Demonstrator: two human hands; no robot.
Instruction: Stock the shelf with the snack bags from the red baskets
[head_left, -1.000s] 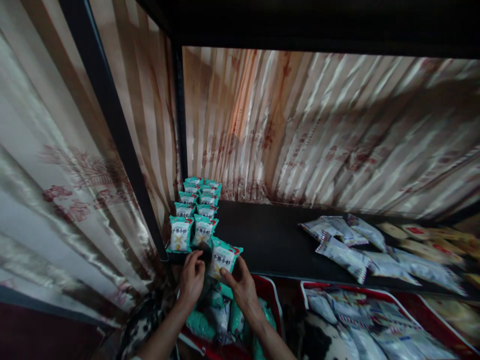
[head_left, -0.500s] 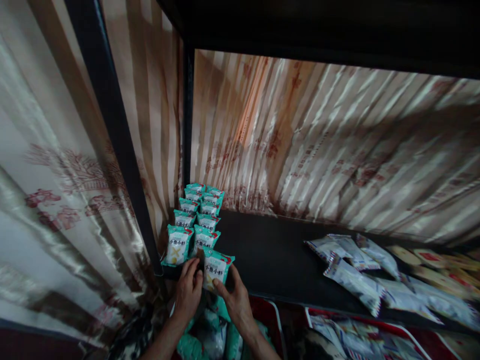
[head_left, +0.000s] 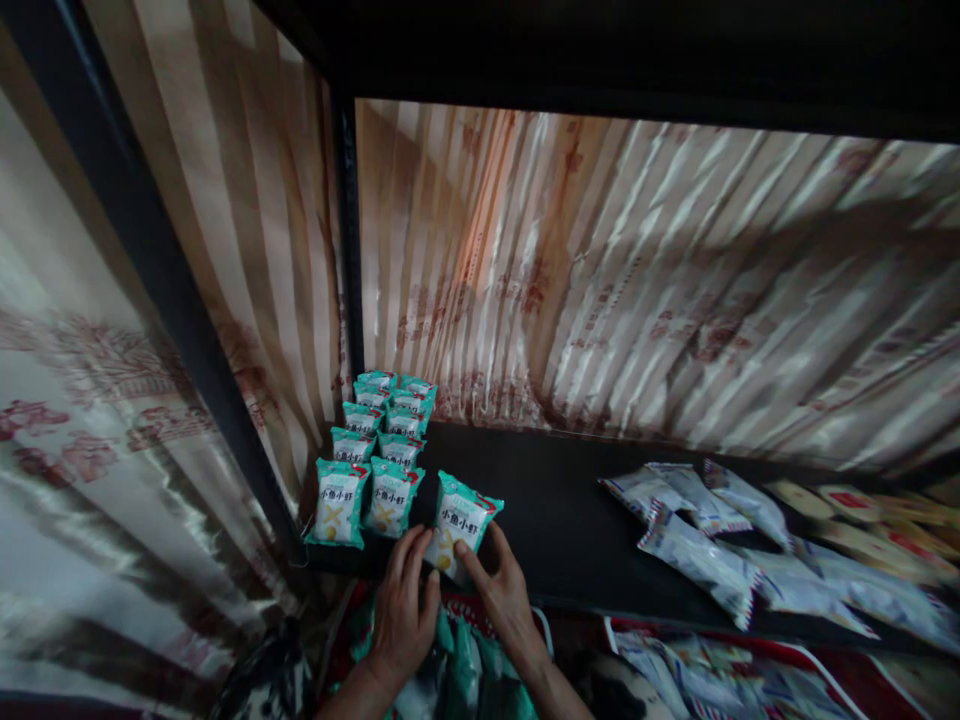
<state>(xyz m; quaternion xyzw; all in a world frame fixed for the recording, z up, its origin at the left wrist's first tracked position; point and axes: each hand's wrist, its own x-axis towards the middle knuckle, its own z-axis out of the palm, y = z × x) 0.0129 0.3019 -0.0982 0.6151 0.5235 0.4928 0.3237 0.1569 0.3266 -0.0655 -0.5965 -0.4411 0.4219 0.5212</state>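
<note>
My right hand (head_left: pixel 504 592) pinches a teal-and-white snack bag (head_left: pixel 457 522), with the thumb on its front and the fingers behind its right edge. The bag is tilted above the front part of the black shelf (head_left: pixel 540 500). My left hand (head_left: pixel 406 600) is at the bag's lower left side, fingers stretched out, their tips close to or touching it. To the left, matching snack bags stand in two upright rows running back, led by a left front bag (head_left: pixel 339 503) and a right front bag (head_left: pixel 392 497).
Below the shelf edge, a red basket (head_left: pixel 547 632) holds more teal bags. Several white-and-blue packets (head_left: pixel 701 560) lie on the shelf at right, above another red basket (head_left: pixel 806 660). A dark post (head_left: pixel 161 250) stands at left; printed curtain-like sheeting (head_left: pixel 600 280) covers the back.
The held bag has moved right, away from the front of the right row, and both hands have moved right with it. The camera view has shifted slightly.
</note>
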